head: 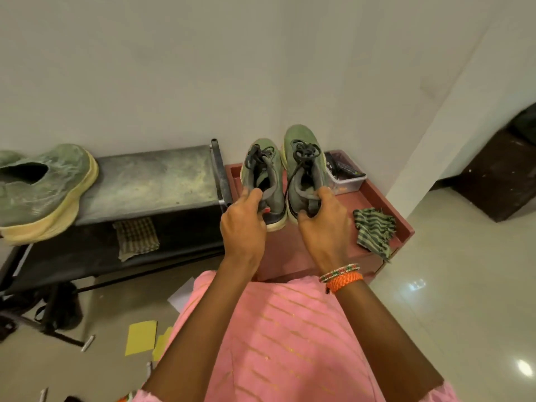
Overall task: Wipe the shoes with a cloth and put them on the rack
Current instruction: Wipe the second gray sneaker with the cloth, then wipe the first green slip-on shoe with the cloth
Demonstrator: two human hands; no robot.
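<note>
Rack's top shelf has a big open stretch on its right half, only the large green sneaker hogging the left end. The rack's upright post sits right between that gap and the red stand. Lower shelf has a checked cloth in the middle, and the striped cloth and plastic tub crowd the stand's right side

Soft, even indoor light fills the wide-angle frame, with bright glare spots on the glossy floor tiles right of the grip. Edges bow visibly; a dark corner sits far right, and detail is slightly soft throughout.
</note>
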